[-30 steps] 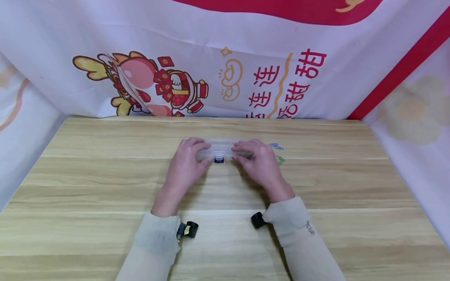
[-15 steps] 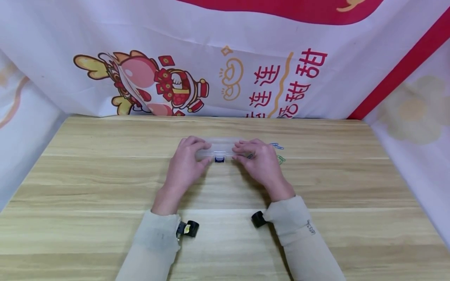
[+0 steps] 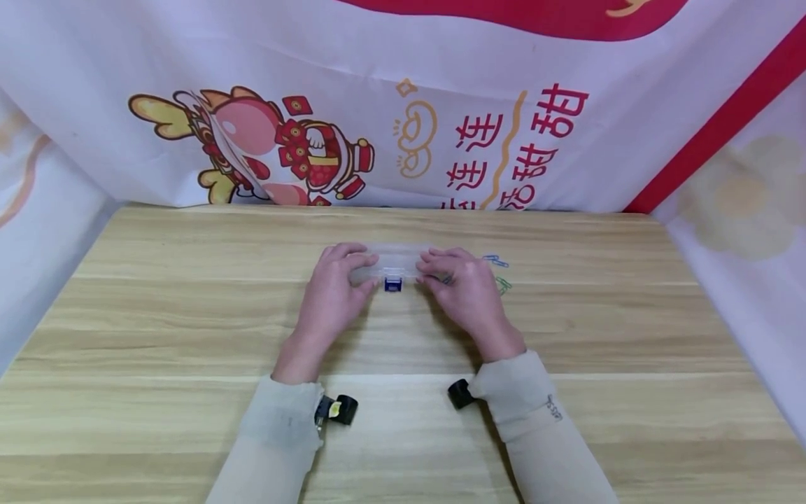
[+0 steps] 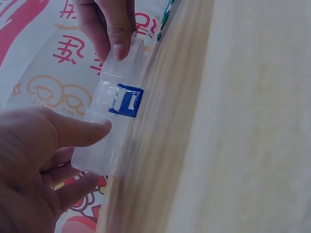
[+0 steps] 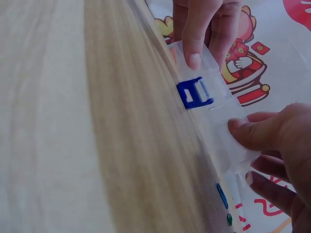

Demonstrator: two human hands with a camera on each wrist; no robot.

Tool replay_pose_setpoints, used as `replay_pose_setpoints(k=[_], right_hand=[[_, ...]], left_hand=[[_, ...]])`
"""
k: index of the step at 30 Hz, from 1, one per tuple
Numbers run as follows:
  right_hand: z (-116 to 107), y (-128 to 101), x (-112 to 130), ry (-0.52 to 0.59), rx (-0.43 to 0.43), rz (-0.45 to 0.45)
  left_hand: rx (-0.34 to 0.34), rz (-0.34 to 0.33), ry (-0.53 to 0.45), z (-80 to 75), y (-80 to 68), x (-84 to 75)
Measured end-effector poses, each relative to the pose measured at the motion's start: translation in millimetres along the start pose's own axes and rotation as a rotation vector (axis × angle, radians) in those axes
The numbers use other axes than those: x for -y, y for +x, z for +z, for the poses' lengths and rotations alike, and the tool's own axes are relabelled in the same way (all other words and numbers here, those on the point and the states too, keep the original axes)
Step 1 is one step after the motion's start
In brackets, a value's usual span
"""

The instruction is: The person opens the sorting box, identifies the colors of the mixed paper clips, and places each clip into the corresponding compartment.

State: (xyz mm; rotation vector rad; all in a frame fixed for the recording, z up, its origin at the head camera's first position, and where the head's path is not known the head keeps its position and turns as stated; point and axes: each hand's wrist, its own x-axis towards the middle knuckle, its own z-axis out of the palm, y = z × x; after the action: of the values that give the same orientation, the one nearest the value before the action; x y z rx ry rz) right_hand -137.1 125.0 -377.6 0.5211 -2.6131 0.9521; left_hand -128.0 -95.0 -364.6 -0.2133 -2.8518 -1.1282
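A small clear plastic box [image 3: 394,264] with a blue latch [image 3: 393,283] lies on the wooden table [image 3: 189,315]. My left hand [image 3: 332,290] grips its left end, thumb on the front wall [image 4: 92,132] and fingers over the lid. My right hand [image 3: 464,288] grips the right end in the same way. In the left wrist view the box [image 4: 114,111] and its blue latch [image 4: 127,100] show between both thumbs. The right wrist view shows the box [image 5: 214,114], its latch [image 5: 195,93] and my right hand's thumb [image 5: 252,128] on the front wall.
Blue and green paper clips [image 3: 499,273] lie on the table just right of my right hand. A printed cloth backdrop [image 3: 403,105] hangs behind the table and along both sides. Wrist cameras [image 3: 337,409] sit on my sleeves.
Both hands stay on the box; it and the hands have hardly moved. The view has shifted slightly.
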Motion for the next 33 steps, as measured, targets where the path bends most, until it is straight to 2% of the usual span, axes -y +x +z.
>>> replay_pose_setpoints(k=[5,10,17,24,30,33], right_hand=[[0.1,0.4,0.1,-0.018,0.007,-0.011],[-0.1,0.3,1.2,-0.024,0.022,0.020],[-0.4,0.9,1.5,-0.035,0.054,0.073],[-3.0,5.9,1.4,-0.050,0.036,0.060],[-2.7,4.7,2.8,-0.059,0.077,0.081],[-3.0,2.0,2.5,-0.059,0.094,0.099]], left_hand=[[-0.005,0.013,0.002,1.8,1.0,0.8],[0.003,0.004,0.017,3.0,0.6,1.8],[-0.012,-0.028,-0.023,3.2,1.6,2.5],[0.005,-0.030,-0.051,2.0,8.4,6.1],[0.066,-0.085,-0.135,2.5,5.7,11.7],[0.076,-0.090,-0.182,4.1,3.3,14.5]])
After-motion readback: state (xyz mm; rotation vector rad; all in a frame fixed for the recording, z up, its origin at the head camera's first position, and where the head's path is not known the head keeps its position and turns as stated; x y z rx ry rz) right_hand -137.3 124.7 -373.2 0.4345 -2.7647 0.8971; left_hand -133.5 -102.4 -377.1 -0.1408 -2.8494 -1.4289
